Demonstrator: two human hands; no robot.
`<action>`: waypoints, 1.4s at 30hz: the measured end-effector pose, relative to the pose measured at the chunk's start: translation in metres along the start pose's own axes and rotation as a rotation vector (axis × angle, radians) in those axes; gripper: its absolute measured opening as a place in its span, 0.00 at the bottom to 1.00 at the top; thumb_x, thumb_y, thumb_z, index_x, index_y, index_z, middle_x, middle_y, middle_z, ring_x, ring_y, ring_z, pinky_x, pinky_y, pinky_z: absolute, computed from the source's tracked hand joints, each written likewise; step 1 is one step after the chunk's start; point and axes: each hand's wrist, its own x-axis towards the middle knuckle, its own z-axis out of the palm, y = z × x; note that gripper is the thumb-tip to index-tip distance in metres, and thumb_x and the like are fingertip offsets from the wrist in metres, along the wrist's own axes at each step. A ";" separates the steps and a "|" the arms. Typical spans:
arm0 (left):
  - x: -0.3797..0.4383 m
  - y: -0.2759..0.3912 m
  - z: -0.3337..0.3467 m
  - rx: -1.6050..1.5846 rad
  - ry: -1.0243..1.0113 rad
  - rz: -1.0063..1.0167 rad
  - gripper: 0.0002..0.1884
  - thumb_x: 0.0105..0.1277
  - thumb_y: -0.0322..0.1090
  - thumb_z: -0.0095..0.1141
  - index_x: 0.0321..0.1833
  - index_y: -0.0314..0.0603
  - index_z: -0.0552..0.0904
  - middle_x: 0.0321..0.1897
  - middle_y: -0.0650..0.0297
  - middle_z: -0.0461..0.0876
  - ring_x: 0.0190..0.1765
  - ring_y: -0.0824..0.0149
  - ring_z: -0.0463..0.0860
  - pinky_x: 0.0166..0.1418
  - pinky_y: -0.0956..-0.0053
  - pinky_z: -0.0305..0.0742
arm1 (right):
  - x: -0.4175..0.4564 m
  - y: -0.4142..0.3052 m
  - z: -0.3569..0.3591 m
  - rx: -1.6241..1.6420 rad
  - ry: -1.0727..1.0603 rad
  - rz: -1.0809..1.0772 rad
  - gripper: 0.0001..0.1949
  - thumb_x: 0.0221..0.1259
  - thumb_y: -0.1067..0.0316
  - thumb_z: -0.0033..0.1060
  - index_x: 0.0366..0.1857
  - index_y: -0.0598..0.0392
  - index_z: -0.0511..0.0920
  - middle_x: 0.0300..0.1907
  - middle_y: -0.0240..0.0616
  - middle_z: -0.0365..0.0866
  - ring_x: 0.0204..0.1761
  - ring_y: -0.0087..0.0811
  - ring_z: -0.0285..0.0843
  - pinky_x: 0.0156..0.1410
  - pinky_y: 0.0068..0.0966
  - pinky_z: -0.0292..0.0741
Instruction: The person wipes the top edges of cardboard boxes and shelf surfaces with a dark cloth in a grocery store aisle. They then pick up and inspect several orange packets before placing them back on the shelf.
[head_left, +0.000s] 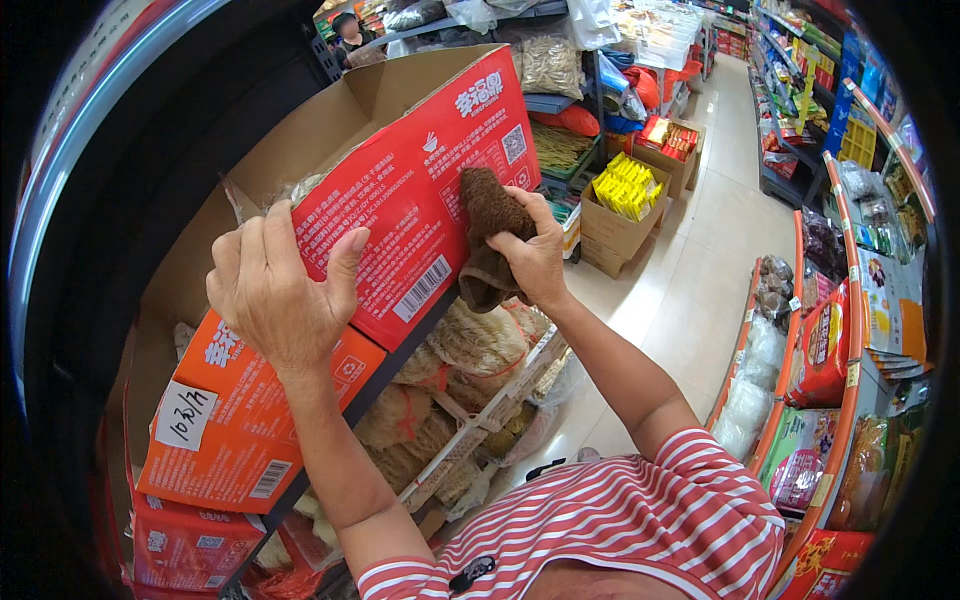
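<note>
A brown cloth (495, 214) is bunched in my right hand (538, 247), which presses it against the printed front of a red cardboard box (420, 172). My left hand (281, 289) hooks its fingers over the top edge of that box, thumb raised along the outside. The box is open at the top and bears writing and a barcode. Below my left wrist stands an orange cardboard box (247, 420) with a handwritten white paper tag (186, 415) on its front. A pink-red box (191, 544) follows at the lower left.
Bundled dried noodles (472, 337) fill a white plastic crate (480, 442) below the boxes. Cartons with yellow packets (628, 187) stand on the tiled floor (667, 300). Shelves of packaged goods (821, 352) line the right side. A person (351, 37) is in the background.
</note>
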 end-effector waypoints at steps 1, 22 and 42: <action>0.000 0.000 0.001 0.004 0.002 0.004 0.31 0.55 0.66 0.49 0.38 0.39 0.79 0.30 0.64 0.77 0.38 0.68 0.73 0.41 0.68 0.65 | -0.001 0.003 0.000 0.069 0.033 0.072 0.23 0.35 0.77 0.59 0.44 0.60 0.73 0.38 0.40 0.72 0.43 0.33 0.71 0.50 0.25 0.68; 0.000 -0.001 0.002 0.005 0.010 0.000 0.32 0.55 0.66 0.48 0.39 0.38 0.78 0.31 0.63 0.78 0.38 0.69 0.75 0.42 0.70 0.66 | -0.063 0.022 0.008 0.058 0.017 0.306 0.25 0.44 0.79 0.55 0.52 0.60 0.67 0.38 0.36 0.77 0.39 0.24 0.74 0.45 0.22 0.73; -0.001 -0.002 0.002 -0.032 0.025 0.006 0.31 0.57 0.66 0.45 0.40 0.41 0.79 0.30 0.65 0.77 0.37 0.69 0.73 0.39 0.70 0.64 | -0.095 -0.056 0.020 0.005 -0.484 0.233 0.25 0.36 0.73 0.60 0.47 0.60 0.72 0.41 0.40 0.73 0.46 0.31 0.71 0.53 0.24 0.67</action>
